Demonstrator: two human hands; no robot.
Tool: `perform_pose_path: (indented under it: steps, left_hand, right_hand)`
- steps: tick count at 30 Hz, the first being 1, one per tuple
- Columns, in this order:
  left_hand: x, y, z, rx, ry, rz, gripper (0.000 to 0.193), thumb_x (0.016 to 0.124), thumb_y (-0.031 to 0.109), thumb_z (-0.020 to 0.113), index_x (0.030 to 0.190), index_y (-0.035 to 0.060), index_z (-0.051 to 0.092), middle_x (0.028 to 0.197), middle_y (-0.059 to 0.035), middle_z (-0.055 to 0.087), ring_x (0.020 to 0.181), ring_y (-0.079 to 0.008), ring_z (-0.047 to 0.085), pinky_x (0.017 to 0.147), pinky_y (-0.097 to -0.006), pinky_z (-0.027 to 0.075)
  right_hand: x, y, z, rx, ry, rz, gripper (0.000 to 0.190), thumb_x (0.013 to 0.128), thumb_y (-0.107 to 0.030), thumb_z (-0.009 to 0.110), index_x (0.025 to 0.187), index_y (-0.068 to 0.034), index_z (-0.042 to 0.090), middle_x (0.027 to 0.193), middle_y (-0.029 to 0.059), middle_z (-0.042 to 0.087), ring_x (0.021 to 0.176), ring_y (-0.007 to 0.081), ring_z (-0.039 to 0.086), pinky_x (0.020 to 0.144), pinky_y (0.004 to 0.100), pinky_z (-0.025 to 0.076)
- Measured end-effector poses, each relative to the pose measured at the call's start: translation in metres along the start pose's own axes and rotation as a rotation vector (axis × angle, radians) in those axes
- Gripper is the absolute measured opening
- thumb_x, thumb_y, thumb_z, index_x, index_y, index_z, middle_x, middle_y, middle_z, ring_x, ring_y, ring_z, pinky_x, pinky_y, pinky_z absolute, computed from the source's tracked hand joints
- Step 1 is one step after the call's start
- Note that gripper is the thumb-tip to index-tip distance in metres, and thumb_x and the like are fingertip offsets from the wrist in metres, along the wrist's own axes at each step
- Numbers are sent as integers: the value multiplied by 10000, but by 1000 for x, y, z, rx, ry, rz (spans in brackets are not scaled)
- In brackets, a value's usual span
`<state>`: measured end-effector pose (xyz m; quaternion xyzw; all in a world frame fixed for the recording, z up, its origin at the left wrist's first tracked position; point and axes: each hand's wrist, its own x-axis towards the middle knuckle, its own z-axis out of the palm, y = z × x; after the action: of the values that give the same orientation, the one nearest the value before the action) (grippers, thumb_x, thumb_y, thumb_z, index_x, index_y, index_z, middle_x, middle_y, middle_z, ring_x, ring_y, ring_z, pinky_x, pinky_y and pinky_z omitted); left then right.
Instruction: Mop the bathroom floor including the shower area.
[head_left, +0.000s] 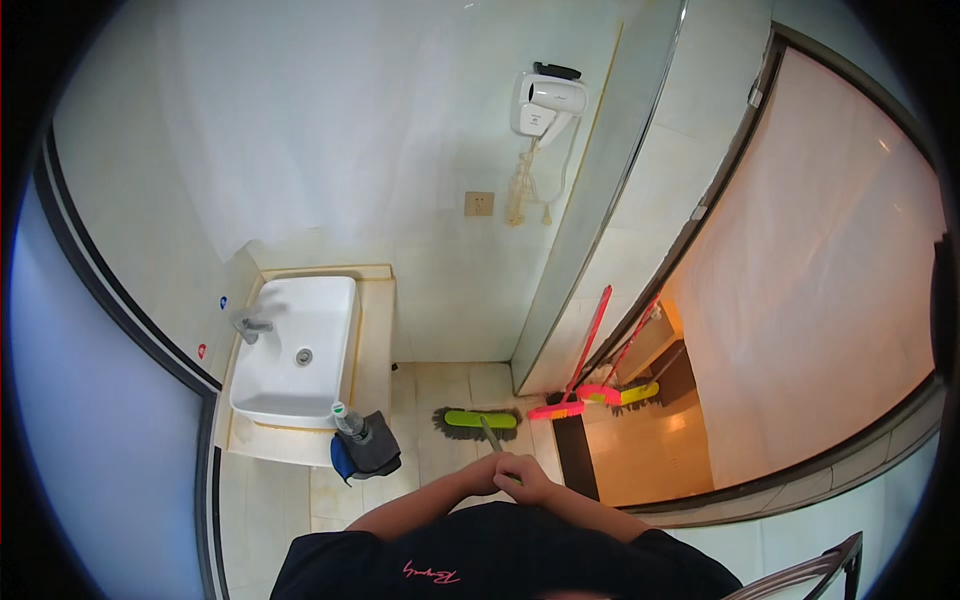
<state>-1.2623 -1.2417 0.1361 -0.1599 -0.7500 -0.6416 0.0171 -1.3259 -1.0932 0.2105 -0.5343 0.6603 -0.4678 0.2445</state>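
Note:
My left hand (480, 474) and my right hand (527, 480) meet in front of my body, both wrapped around the handle (491, 435) of a dust mop. The mop's lime-green head (469, 418), with its grey fringe, lies flat on the pale tiled floor (442, 382). A pink broom (556, 410) leans upright to the right of the mop, by the dark threshold.
Left stands a white washbasin (315, 319) with a faucet (252, 327). On its counter's corner are a plastic bottle (352, 424) and dark cloths (379, 450). A glass partition (574, 232), a wall-mounted hair dryer (555, 101) and a dark-framed doorway (577, 457) also show.

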Motion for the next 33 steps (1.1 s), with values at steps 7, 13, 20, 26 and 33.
perform_pose_path:
  steps: [7,13,20,26,33]
  left_hand:
    - [-37,-27,-7,89,-6,62,146,711,84,679,851,42,671,892,-138,709,869,-308,674,783,-396,518]
    - [-55,-78,-2,169,-6,102,199,699,118,716,878,64,646,924,-128,661,922,-317,637,846,-412,494]
    - [-64,-33,0,176,91,86,231,689,113,719,901,63,642,933,-126,648,941,-312,626,834,-407,492]
    - [-41,-56,0,120,42,-1,278,704,135,728,964,70,652,987,-130,652,991,-329,622,897,-419,483]
    - [3,-74,18,77,25,-82,325,720,156,736,1027,77,662,1041,-133,657,1040,-347,619,960,-431,475]
  right_hand:
    - [4,17,45,-20,15,-125,156,856,-150,667,781,-31,599,799,174,598,787,385,590,744,460,480]
    - [-2,35,73,-165,3,-102,129,846,-116,661,758,-36,612,750,155,605,728,348,606,668,418,481]
    - [8,-32,38,29,-50,-106,196,875,-232,665,836,-40,655,859,182,655,885,407,619,793,479,497]
    - [15,20,32,-9,103,-305,161,852,-201,661,796,-51,650,838,179,654,834,418,618,771,485,488]
    - [-7,76,8,-136,-46,-119,180,833,-162,639,708,-37,609,687,180,578,688,380,587,653,469,471]
